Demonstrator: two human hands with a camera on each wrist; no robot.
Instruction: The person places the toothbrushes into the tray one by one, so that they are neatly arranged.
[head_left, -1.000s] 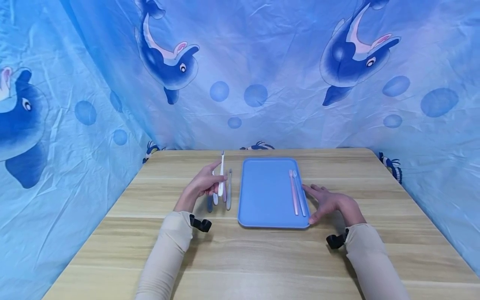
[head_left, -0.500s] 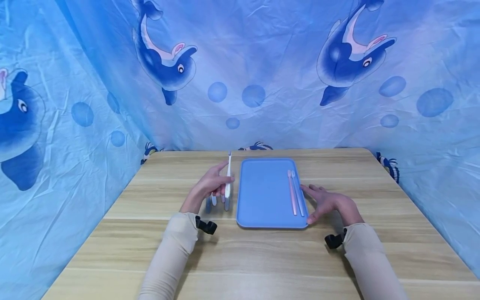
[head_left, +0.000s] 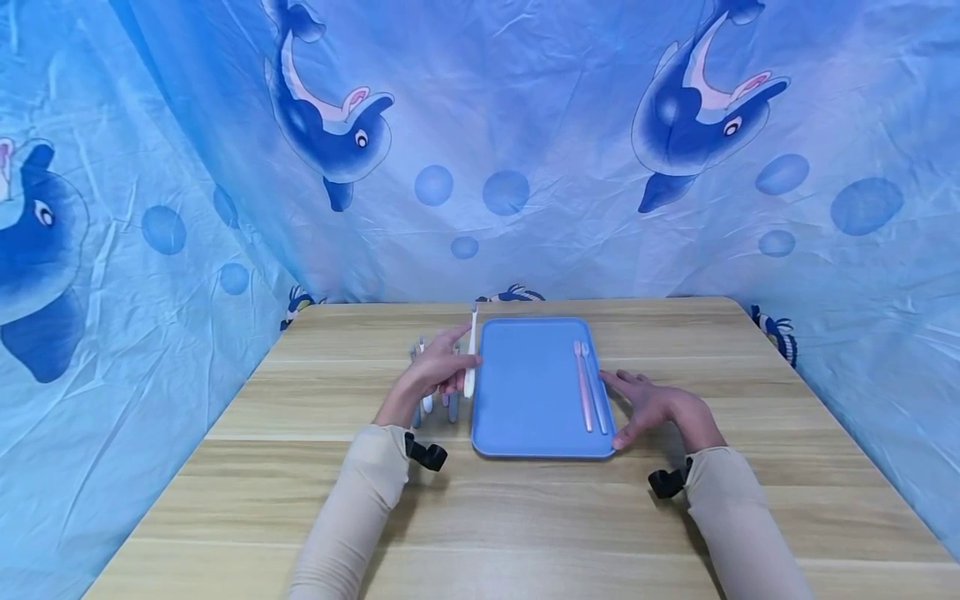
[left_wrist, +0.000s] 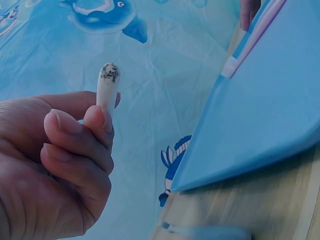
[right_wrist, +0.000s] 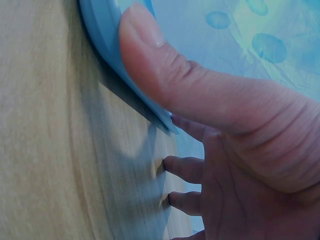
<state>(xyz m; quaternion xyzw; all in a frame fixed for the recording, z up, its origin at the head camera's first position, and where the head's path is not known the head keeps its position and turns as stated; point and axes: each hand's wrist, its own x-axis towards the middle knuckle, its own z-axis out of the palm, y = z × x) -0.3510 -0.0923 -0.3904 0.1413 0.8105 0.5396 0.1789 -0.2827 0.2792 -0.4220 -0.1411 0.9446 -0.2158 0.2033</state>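
Observation:
My left hand pinches a white toothbrush between thumb and fingers, upright with its head up, by the left rim of a blue tray. In the left wrist view the toothbrush's handle end has dark specks. On the tray's right side a pink toothbrush and a light blue toothbrush lie side by side. At the tray's near right corner rests my right thumb; the right hand has its other fingers spread along the right edge, some touching the table.
Several more toothbrushes, one grey-blue and one white, lie left of the tray, partly hidden by the left hand. They rest on a wooden table. A blue dolphin-print curtain hangs behind it.
The left hand has moved right with the white toothbrush, from over the loose toothbrushes to the tray's left rim. The right hand has stayed at the tray.

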